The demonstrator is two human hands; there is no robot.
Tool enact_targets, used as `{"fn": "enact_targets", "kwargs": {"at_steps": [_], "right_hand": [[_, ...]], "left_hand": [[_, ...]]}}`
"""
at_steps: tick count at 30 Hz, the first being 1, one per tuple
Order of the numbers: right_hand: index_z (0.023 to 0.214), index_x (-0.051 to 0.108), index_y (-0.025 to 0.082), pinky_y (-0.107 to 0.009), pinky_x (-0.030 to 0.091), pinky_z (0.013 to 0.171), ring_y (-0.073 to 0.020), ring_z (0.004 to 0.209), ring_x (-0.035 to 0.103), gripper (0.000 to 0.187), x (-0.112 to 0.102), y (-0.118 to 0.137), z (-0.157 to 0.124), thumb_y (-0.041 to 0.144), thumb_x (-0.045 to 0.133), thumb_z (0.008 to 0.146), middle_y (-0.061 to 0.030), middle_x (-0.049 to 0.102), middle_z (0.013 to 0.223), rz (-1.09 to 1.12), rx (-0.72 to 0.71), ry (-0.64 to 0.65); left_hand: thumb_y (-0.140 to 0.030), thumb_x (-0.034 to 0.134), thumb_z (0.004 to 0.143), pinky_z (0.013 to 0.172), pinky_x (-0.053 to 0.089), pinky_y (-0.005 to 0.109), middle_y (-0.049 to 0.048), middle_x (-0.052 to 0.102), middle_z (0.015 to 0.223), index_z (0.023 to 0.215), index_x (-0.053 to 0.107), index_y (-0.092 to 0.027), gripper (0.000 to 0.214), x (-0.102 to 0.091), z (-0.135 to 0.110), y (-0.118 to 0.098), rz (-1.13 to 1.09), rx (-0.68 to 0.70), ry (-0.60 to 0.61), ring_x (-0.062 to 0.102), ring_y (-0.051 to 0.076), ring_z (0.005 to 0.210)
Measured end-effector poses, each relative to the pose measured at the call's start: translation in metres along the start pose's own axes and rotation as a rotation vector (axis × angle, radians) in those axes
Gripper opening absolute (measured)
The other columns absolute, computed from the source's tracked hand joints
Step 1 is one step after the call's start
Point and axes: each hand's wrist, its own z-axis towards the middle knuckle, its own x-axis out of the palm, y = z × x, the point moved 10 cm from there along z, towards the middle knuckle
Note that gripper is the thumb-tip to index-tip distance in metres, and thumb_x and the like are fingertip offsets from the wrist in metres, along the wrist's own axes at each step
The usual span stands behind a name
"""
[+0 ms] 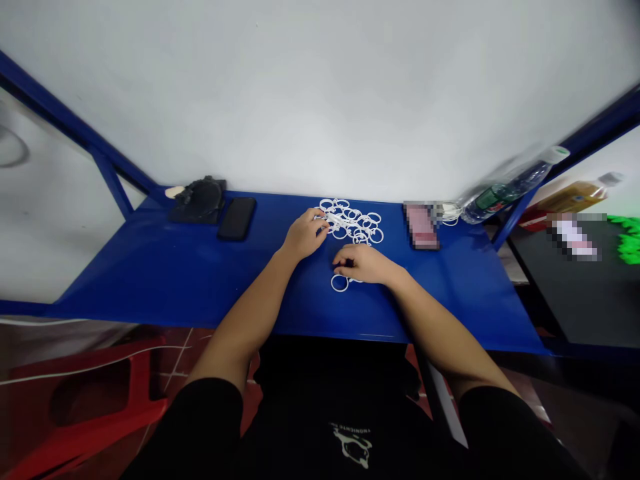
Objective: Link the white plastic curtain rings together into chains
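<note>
Several thin white plastic rings with small tabs (371, 219) lie in a loose, overlapping cluster on the blue tabletop (180, 280). At the cluster's left edge is my left hand (301, 237), its thumb and fingertips closing round the edge of a white ring; the exact contact is small and partly hidden. My right hand (367, 264) hovers low over the table, nearer to me, with curved fingers and a gap between thumb and forefinger. Just below its thumb lies a separate white ring (340, 283), and a bit of white beside it is partly covered by the hand.
A black phone (237, 219) and a dark, rough-shaped object (200, 200) sit at the back left. To the right are a blurred-out phone (423, 227), a white cable (451, 213) and a plastic bottle (515, 190). Blue frame bars flank the table; a red stool (140, 387) stands lower left.
</note>
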Motion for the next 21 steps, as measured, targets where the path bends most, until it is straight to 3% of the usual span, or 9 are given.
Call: {"fn": "enact_targets", "kwargs": {"at_steps": [4, 10, 16, 21], "right_hand": [[0.100, 0.075, 0.021, -0.027, 0.043, 0.070, -0.0154, 0.073, 0.062, 0.009, -0.028, -0.019, -0.002, 0.025, 0.073, 0.092, -0.0012, 0.072, 0.082, -0.020, 0.109, -0.235], [0.110, 0.073, 0.022, -0.030, 0.048, 0.071, -0.0173, 0.071, 0.063, 0.018, -0.052, -0.022, -0.014, 0.034, 0.069, 0.097, -0.0048, 0.076, 0.093, -0.035, 0.117, -0.522], [0.106, 0.073, 0.023, -0.031, 0.051, 0.071, -0.0165, 0.070, 0.062, 0.018, -0.054, -0.011, -0.020, 0.036, 0.060, 0.102, -0.0059, 0.076, 0.095, -0.061, 0.027, -0.590], [0.111, 0.072, 0.024, -0.032, 0.052, 0.070, -0.0165, 0.070, 0.063, 0.018, -0.056, -0.005, -0.022, 0.032, 0.058, 0.102, -0.0063, 0.076, 0.099, -0.046, -0.001, -0.601]], "left_hand": [[-0.016, 0.068, 0.089, 0.093, 0.058, 0.034, 0.0099, 0.068, 0.125, 0.088, 0.071, -0.019, 0.005, -0.011, -0.002, -0.018, -0.084, 0.023, -0.019, 0.068, 0.022, 0.112], [-0.015, 0.068, 0.087, 0.084, 0.059, 0.032, 0.0082, 0.072, 0.122, 0.084, 0.065, -0.020, 0.006, -0.015, -0.006, -0.051, -0.228, 0.130, -0.001, 0.071, 0.018, 0.098], [-0.022, 0.061, 0.096, 0.086, 0.059, 0.032, 0.0098, 0.073, 0.118, 0.089, 0.066, -0.019, 0.009, -0.020, -0.008, -0.071, -0.273, 0.216, -0.022, 0.071, 0.019, 0.100], [-0.023, 0.055, 0.100, 0.087, 0.058, 0.032, 0.0081, 0.074, 0.107, 0.090, 0.068, -0.020, 0.017, -0.014, -0.008, -0.070, -0.235, 0.195, 0.014, 0.071, 0.018, 0.098]]}}
